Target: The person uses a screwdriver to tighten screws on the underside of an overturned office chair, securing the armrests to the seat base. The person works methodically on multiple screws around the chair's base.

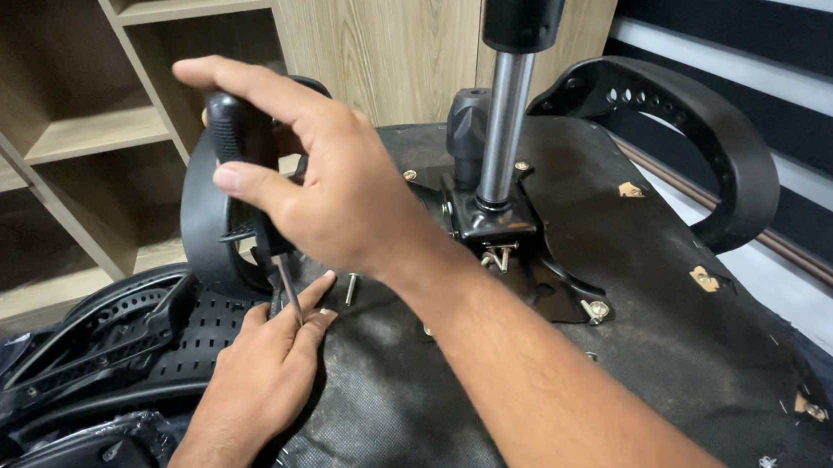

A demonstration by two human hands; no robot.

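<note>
The upturned chair seat [589, 369], covered in black fabric, fills the space under both hands, with its metal plate [513, 246] and the chrome post [506, 126] standing just beyond the right hand's knuckles and a curved armrest [719, 137] well away past that. The plate looks already bolted on: a bolt head [596, 311] shows at its near corner, off to the far side of the right wrist. The work at the seat's edge seems less far along, since a loose bolt [350, 288] lies on the fabric just past the left fingertips, and the part under the screwdriver tip is hidden, so I cannot tell whether a screw there is in, half in or out. The black plastic backrest [115, 341] lies beside the left hand, apart from the seat as far as can be seen. The right hand [332, 186] is clenched around the black handle of the screwdriver [257, 188], thumb along its side. The screwdriver stands nearly upright, long axis vertical with a slight lean, handle up, thin shaft pointing down between the left fingers. The left hand [272, 362] lies flat on the seat edge, fingers extended and pressed on either side of the tip, gripping nothing.
</note>
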